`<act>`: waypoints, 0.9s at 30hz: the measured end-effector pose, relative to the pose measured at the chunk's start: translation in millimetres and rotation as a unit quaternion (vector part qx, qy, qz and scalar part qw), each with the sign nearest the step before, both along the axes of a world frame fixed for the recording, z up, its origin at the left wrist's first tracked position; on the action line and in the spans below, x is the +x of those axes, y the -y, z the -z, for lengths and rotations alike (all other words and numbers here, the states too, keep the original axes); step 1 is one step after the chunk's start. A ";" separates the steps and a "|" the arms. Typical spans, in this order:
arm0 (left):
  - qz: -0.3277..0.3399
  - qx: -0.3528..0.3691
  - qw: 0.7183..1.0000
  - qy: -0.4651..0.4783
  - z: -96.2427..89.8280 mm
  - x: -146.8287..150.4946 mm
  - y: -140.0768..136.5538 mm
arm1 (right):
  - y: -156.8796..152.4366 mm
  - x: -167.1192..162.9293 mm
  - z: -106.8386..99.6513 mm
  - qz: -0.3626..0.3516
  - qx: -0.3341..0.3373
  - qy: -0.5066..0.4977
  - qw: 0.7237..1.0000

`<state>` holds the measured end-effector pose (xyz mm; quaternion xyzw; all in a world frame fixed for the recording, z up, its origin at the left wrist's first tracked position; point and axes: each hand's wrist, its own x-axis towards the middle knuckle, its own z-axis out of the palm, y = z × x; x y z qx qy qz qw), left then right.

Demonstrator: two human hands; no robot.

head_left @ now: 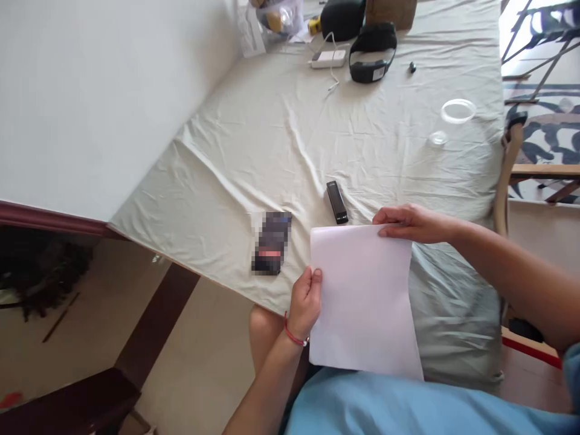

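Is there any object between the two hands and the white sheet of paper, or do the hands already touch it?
Nothing visible stands between them. The left hand grips the left edge of the white sheet of paper, and the right hand pinches its top right corner. The black stapler lies on the tablecloth just beyond the sheet, apart from both hands.

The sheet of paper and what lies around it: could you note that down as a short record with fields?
Sheet: white paper, held over the near table edge
Left hand: pinches the sheet's left edge; red bracelet on the wrist
Right hand: grips the top right corner
Just beyond: small black stapler-like thing on the beige cloth
Far end: black headset, white power bank
Right side: clear ring
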<state>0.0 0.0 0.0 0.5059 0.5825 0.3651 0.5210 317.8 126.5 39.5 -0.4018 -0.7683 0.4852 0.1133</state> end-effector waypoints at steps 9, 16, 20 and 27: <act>0.025 0.007 0.997 -0.066 0.4 3.3 1.6 | -0.9 -5.3 2.6 -0.002 0.002 0.019 1.000; 0.001 0.018 0.989 -0.146 9.6 1.0 3.4 | -0.9 -11.7 13.0 0.017 0.032 0.068 0.997; -0.028 0.041 0.987 -0.155 5.9 0.6 1.6 | 1.3 -12.5 11.6 0.036 0.077 0.077 0.993; -0.240 0.302 0.922 -0.029 -78.4 7.8 7.9 | 2.9 -20.6 18.8 0.041 0.160 0.077 0.983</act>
